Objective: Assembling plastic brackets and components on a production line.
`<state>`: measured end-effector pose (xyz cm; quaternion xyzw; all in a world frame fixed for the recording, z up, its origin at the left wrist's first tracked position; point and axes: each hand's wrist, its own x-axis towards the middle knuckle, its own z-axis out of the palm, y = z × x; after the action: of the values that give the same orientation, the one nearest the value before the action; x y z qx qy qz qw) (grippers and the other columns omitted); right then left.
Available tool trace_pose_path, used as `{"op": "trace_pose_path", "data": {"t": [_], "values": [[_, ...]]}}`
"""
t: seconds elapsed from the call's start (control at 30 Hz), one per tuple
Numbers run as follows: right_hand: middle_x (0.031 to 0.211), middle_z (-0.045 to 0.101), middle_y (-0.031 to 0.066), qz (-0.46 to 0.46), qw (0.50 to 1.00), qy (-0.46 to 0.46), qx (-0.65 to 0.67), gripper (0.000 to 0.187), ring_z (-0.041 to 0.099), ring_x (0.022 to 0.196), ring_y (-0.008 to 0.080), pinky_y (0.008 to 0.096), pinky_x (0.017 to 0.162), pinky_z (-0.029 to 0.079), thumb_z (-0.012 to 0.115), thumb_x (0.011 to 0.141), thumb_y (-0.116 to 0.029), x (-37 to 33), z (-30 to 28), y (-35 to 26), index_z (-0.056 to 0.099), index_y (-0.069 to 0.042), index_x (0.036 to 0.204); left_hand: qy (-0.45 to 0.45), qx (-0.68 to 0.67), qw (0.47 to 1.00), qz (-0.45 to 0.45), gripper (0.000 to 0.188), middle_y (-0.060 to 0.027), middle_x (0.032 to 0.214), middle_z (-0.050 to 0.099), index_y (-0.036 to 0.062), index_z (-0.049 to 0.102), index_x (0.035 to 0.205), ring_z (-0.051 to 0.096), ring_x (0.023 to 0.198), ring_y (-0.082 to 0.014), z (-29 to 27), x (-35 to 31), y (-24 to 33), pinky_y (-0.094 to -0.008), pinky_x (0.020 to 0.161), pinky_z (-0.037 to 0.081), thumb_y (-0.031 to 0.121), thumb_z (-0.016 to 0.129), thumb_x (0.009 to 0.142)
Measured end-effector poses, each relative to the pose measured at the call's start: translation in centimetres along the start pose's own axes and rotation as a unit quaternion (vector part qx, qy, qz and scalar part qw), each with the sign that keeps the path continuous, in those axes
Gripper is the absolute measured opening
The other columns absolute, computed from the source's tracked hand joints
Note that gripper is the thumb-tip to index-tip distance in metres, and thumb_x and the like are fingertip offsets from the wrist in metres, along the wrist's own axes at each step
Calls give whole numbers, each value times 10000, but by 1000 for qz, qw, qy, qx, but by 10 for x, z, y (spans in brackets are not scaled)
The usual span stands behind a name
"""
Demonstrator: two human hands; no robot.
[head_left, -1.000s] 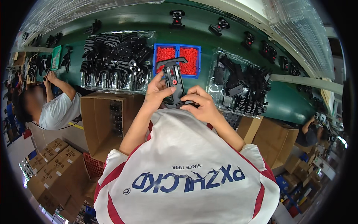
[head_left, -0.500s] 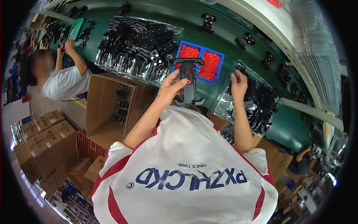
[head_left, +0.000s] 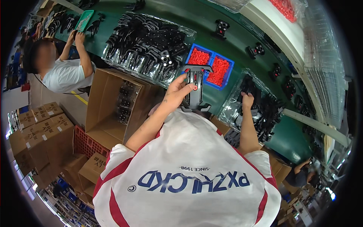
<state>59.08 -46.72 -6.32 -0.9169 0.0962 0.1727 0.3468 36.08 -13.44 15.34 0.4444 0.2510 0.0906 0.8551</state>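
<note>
Black parts [head_left: 267,111] now meet the right hand [head_left: 247,101], grip unclear. The left hand [head_left: 177,92] still clamps a holder [head_left: 194,97].

Grey floor [head_left: 72,107] (bearing a yellow line [head_left: 80,98]) lies beside a green workbench [head_left: 289,137].

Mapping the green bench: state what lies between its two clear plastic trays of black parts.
The head view shows a blue two-compartment plastic bin of small red pieces, overlapped by the long black plastic bracket in the left hand.
</note>
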Motion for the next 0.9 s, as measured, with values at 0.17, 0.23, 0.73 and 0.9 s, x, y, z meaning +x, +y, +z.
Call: {"op": "trace_pose_path", "data": {"t": [0.17,0.23,0.73,0.9], "values": [[920,691,131,17,918,-108,380,282,609,725,166,226,639,459,559,751,-74,-74,-20,-93,610,31,1008,-2,20,1000,-15,412,-74,941,655,20,471,1275,588,756,-74,-1,4,-4,-147,598,427,86,605,891],[910,684,133,24,862,-232,450,336,587,680,171,227,632,454,560,753,-90,-103,-30,-122,594,19,1069,-16,44,998,-39,428,-71,936,650,25,460,1279,584,767,-77,1,8,-3,-152,610,429,80,613,883],[752,564,51,-31,663,-527,532,218,444,610,79,172,510,333,608,834,-59,-185,-25,-198,603,-23,1049,-69,179,981,6,421,-113,912,637,-6,446,1257,568,755,-126,8,13,-29,-220,661,457,91,595,875],[708,507,-12,-69,854,-350,379,220,390,584,52,161,506,288,620,870,-55,-211,-28,-222,629,-38,1089,-33,108,994,15,442,-114,920,632,8,428,1292,554,753,-122,7,13,-37,-216,642,443,101,582,888]]}}
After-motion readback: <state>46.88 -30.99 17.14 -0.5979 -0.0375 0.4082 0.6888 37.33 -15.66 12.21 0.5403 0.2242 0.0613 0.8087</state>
